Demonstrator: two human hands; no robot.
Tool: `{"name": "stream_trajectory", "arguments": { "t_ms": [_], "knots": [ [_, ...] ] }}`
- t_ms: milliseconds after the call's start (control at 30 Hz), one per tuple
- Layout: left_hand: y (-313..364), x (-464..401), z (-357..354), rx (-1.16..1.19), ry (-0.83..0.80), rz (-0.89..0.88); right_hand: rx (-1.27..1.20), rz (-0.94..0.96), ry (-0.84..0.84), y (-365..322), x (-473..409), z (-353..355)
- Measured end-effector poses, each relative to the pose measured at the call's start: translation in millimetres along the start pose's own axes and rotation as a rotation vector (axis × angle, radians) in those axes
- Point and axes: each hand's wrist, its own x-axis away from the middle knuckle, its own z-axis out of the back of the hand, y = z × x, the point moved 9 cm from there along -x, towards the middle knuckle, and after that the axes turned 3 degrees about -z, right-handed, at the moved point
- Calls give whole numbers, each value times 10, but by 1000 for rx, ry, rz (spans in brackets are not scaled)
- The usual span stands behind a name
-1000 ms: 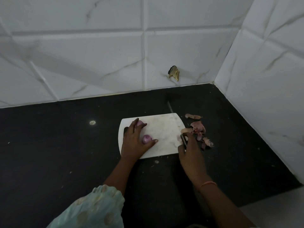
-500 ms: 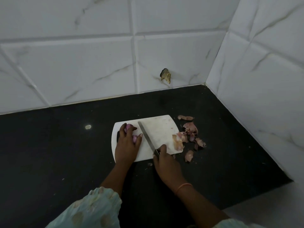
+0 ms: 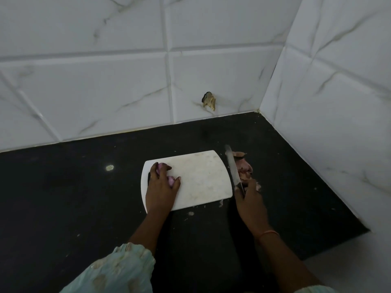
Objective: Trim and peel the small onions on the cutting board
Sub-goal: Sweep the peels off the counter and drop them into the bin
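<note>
left hand point(image 3: 161, 188) curled over two small onions point(image 3: 170, 180) at cutting board point(image 3: 201, 178) left end. right hand point(image 3: 248, 196) clenched on knife point(image 3: 232, 168), blade pointing away, beside board's right edge, apparently over peels point(image 3: 244, 169). onions lay left of blade; left hand nearer.

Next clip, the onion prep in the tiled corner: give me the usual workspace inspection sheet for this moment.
Surface: black countertop, with small pale specks near the board.
Job's things: white cutting board; two small peeled onions at its left end under the left hand; knife with its blade along the board's right edge.
Clutter: onion skins heaped on the counter right of the board.
Grippers: left hand holds the onions; right hand grips the knife handle.
Cables: nothing seen.
Surroundings: white marble-look wall tiles behind and on the right; a chipped hole low in the back wall.
</note>
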Motion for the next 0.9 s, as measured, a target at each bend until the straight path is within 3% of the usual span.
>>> {"name": "stream_trajectory", "arguments": {
  "t_ms": [167,333,500,600,700,800,900],
  "knots": [
    [6,-63,6,-10,42,5,-75,137,-182,-101,96,-205],
    [-101,-297,9,-47,80,64,-46,186,-245,-151,180,-204],
    [-186,-597,60,-64,129,32,76,201,-272,-51,332,-94],
    [-268,-656,75,68,119,39,181,166,-363,-1,540,-169],
    [-311,-654,117,178,129,37,275,233,-443,-85,807,-313],
    [-318,-659,105,140,97,32,394,317,-563,-194,1065,-525],
    [-310,-652,80,95,92,35,442,386,-578,-307,1183,-637]
  ]
}}
